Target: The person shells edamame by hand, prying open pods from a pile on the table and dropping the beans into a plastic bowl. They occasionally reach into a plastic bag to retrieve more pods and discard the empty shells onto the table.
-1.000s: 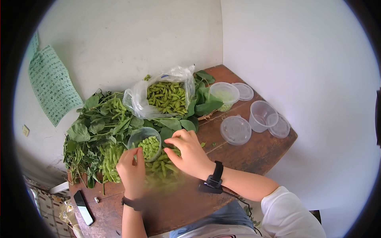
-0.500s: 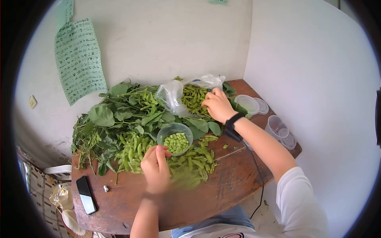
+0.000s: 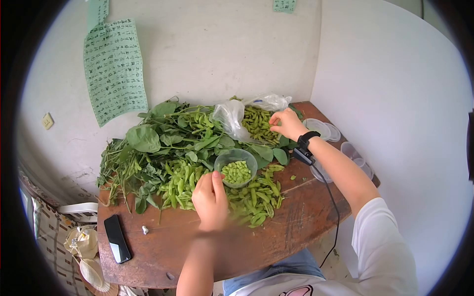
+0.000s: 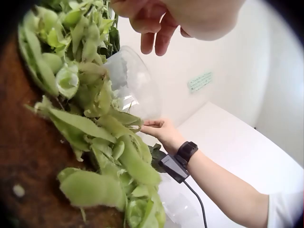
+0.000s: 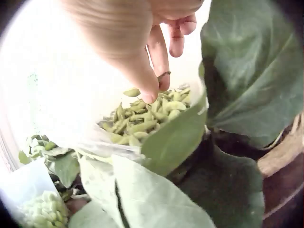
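Over the plastic bag (image 3: 231, 120) of green soybean pods (image 3: 256, 121), my right hand (image 3: 289, 124) pinches a soybean pod (image 5: 132, 92) between thumb and forefinger. In the right wrist view the pod hangs just above the others. My left hand (image 3: 211, 200) hovers at the near rim of a clear plastic tub (image 3: 226, 158) of shelled green soybeans (image 3: 236, 172). Its fingers hang loosely bent in the left wrist view, with nothing visible in them. Loose pods (image 3: 259, 200) lie right of that hand, and another heap of pods (image 3: 178, 182) lies to its left.
Leafy soybean stalks (image 3: 158, 133) cover the back left of the wooden table (image 3: 163, 261). Clear tubs and lids (image 3: 318, 128) stand along the right side. A phone (image 3: 117, 239) and a small white earbud (image 3: 145, 230) lie front left. A cable (image 3: 337, 222) trails from my right wrist.
My right hand has gone from beside the tub of beans to the bag at the back and taken a pod. The left hand has stayed by the tub. The head view has shifted.
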`<state>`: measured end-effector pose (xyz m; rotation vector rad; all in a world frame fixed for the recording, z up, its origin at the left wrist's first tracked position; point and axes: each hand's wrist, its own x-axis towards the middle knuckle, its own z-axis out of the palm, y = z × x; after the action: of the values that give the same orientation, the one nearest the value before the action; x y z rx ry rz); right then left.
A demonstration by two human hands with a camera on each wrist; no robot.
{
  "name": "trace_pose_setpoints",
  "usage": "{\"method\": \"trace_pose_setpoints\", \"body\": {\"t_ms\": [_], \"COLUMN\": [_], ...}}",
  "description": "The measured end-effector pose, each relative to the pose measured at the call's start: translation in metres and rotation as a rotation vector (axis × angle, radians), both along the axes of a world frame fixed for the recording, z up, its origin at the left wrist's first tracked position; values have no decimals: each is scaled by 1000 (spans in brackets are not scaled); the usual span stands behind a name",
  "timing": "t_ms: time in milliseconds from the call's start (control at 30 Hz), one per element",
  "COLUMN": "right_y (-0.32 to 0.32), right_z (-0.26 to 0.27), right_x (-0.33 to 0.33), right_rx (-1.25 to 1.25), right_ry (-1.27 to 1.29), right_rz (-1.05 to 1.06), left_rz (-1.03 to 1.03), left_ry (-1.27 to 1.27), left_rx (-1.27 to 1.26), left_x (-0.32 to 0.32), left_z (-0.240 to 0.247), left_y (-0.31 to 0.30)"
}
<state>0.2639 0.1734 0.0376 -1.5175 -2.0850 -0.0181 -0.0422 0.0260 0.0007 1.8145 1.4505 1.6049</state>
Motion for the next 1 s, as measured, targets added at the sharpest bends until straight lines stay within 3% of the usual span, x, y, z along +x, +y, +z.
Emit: {"method": "trace_pose_setpoints", "body": {"t_ms": [133,233,433,467,567,667,767,1000], "right_y": [-33,-59,-45,-28,18,16,18,39], "right_z": [19,19,11,4,-29,-7,-9,-39], "right_x": [-14,-26,-17,-11,2,-7,-18,-13], "right_rx": [63,-16,197,329,376,145,107,286], "right_ry": [33,216,308,181,-81,-185,-294,-369], "right_rz": [51,60,-182,-224,-268,-102,-91,-79], "left_rz": [4,1,-25,-31,-55,-37,-30,-27], "left_ry": [-15,-2,-46,-65,-89,-57,-43,8], "left_rx": [-7,1,-26,-59,-124,-96,-116,-72], "left_x": [3,4,4,5,6,4,5,3], "left_z": [1,-2,-2,-1,5,6,4,3], "left_y": [-2,0,0,-1,-4,-4,-3,0]}}
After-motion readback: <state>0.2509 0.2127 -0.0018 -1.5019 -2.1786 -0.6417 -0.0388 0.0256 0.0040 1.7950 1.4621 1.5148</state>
